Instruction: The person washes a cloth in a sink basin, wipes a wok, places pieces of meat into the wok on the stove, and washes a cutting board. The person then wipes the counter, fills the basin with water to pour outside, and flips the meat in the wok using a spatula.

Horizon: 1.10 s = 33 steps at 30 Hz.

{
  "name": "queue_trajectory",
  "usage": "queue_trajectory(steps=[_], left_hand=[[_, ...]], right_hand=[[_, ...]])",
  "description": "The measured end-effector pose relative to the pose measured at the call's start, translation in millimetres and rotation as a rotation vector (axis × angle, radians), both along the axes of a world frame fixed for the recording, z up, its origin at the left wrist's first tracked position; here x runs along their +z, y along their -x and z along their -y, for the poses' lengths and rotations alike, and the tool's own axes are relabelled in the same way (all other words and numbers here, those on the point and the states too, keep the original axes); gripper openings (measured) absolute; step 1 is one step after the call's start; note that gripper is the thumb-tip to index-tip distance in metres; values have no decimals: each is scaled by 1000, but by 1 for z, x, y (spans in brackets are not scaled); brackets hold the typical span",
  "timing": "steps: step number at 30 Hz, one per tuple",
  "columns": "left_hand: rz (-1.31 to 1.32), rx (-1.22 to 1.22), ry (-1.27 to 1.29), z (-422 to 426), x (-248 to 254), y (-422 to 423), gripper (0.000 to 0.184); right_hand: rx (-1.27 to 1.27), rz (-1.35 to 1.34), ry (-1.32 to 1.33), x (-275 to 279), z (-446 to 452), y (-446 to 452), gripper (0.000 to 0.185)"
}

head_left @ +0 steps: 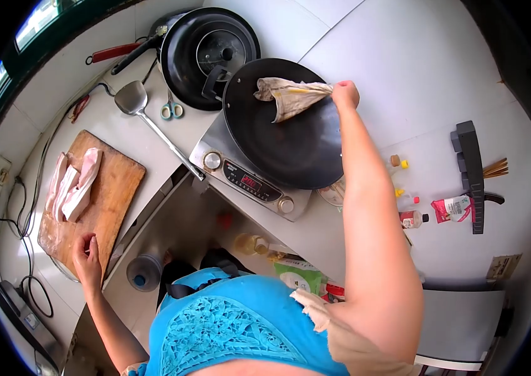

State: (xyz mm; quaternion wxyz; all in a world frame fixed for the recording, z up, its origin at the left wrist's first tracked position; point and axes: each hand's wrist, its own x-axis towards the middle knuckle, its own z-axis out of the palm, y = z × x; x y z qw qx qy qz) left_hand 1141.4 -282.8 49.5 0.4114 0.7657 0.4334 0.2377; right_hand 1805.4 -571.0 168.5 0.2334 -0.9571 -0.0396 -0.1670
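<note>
Cloth [293, 99], gripped in our right hand [345, 94], hangs over the wok [284, 147]; our left hand [88, 255], left of the wok, curls loosely, empty. The cooker [234, 169] beneath the wok is lit, so heat could scorch the cloth or burn us.

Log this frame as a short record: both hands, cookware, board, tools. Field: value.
right hand: grips a crumpled beige cloth inside the wok
left hand: loosely curled at the brown wooden cutting board, no object visible in it; contact unclear
cookware: wide black wok over a silver cooker with a lit red display
board: pale pink-and-white meat strips on it
tools: long-handled metal spatula, blue-handled scissors, left of the wok
</note>
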Motion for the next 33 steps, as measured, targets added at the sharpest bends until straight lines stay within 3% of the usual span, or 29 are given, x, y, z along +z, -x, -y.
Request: queue_trajectory(steps=[3,6,10,12,13,14,16,20,22,24,28,30,33], left_hand=[[-50,-22,46,2,-7,-7,12],[-33,-62,5,7,0,-24,13],[-41,-110,25,4,9,-42,13],[-44,-130,13,2,9,-48,13],[-44,-138,5,1,8,-51,13],[-44,-145,-2,0,8,-53,13],[-29,-156,-15,5,16,-58,12],[-17,-130,-3,15,25,-47,9],[-46,-89,-18,21,33,-32,8],[-78,-33,-56,22,32,-13,8],[-89,39,-30,22,18,23,10],[-56,53,-1,19,7,33,11],[-48,26,-16,17,13,24,13]], right_hand=[[93,192,577,12,38,33,17],[417,142,1035,15,63,60,17],[522,-422,1401,31,71,109,20],[813,-780,1277,55,58,139,18],[697,-1114,727,64,57,150,15],[656,-1268,548,63,52,146,15],[437,-1233,53,59,31,137,15],[311,-727,-527,17,-42,78,16],[377,-428,-623,-2,-95,63,16],[590,-419,-817,-17,-140,71,17],[888,-764,-622,-1,-158,139,18],[1120,-1008,-444,9,-133,163,18],[1256,-1230,-205,42,-81,195,16]])
